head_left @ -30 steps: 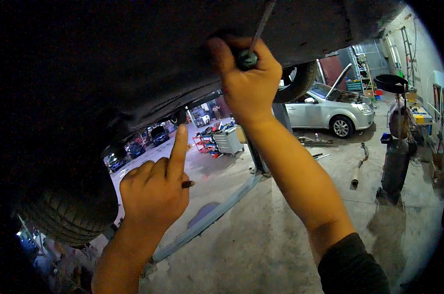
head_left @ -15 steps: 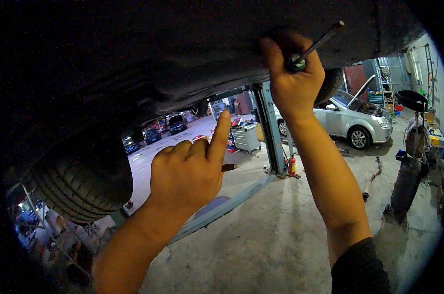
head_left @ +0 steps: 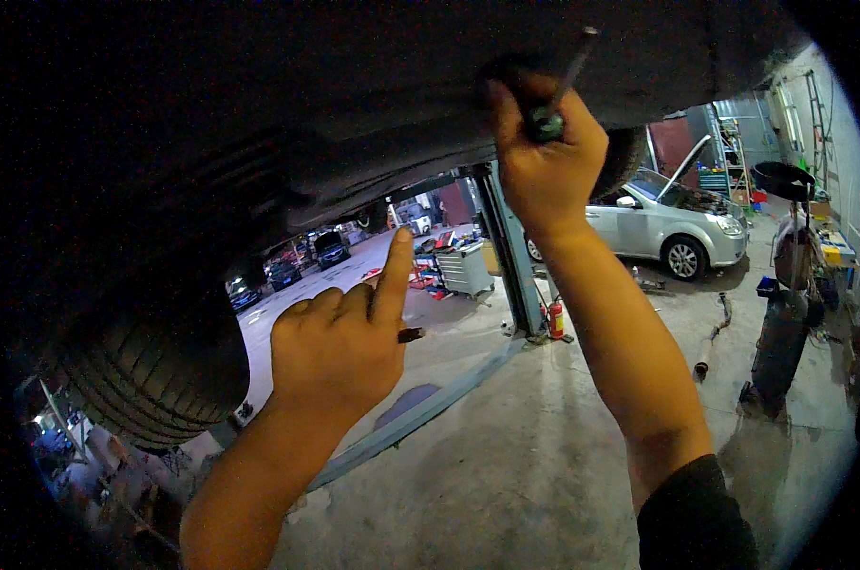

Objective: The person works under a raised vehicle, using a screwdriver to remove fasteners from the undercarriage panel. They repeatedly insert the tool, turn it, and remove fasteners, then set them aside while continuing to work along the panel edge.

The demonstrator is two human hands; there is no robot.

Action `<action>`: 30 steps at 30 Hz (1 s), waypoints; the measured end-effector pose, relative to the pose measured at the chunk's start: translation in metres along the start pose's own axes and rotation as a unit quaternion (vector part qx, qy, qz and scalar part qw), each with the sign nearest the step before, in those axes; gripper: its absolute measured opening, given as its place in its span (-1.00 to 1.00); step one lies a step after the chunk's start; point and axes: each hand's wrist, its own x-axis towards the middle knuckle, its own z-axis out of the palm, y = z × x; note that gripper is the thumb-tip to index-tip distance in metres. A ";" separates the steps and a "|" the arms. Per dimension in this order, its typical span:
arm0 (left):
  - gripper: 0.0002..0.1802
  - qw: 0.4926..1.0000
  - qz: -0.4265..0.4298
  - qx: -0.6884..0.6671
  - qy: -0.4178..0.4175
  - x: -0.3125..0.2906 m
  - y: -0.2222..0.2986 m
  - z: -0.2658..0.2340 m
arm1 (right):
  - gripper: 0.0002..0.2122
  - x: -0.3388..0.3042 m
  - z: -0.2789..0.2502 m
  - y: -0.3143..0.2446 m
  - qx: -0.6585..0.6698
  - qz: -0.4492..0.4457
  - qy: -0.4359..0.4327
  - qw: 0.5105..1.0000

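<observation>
Two hands were raised toward the dark underbody (head_left: 354, 104) of a lifted car, which served as the reference for every position below. The right hand (head_left: 547, 161) was against the underbody, its fingers (head_left: 506, 133) wrapped fully around the green-and-black handle of a screwdriver (head_left: 553, 104). The tool's long axis ran up and to the right from the fist, with the thin shaft rising to meet the panel; the tip itself was lost in shadow. The left hand (head_left: 340, 351) sat lower, below the underbody and to the left of the right hand, well apart from the tool. Its index finger pointed upward toward the panel while the other fingers were curled shut; a small dark piece (head_left: 411, 334), possibly a fastener, showed at the fist's edge, and whether it was gripped could not be told with certainty. The right hand was thus the nearer one to the work point. A tyre (head_left: 150, 375) hung beneath the underbody at lower left. Beyond it stood a lift post (head_left: 510, 252), a tool cart (head_left: 465, 271) and a silver car (head_left: 672, 223) with its bonnet raised.
</observation>
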 end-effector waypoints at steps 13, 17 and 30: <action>-0.12 1.000 -0.001 -0.018 0.009 -0.007 -0.005 0.004 | -0.85 0.001 0.004 -0.002 0.026 0.069 -0.014 0.997; -0.12 1.000 -0.004 -0.028 0.009 -0.009 -0.007 0.005 | -0.85 0.003 0.000 0.002 -0.009 -0.013 -0.003 1.000; -0.17 1.000 -0.003 -0.009 0.018 -0.009 -0.006 -0.001 | -0.88 0.000 0.006 -0.006 -0.007 0.009 0.022 1.000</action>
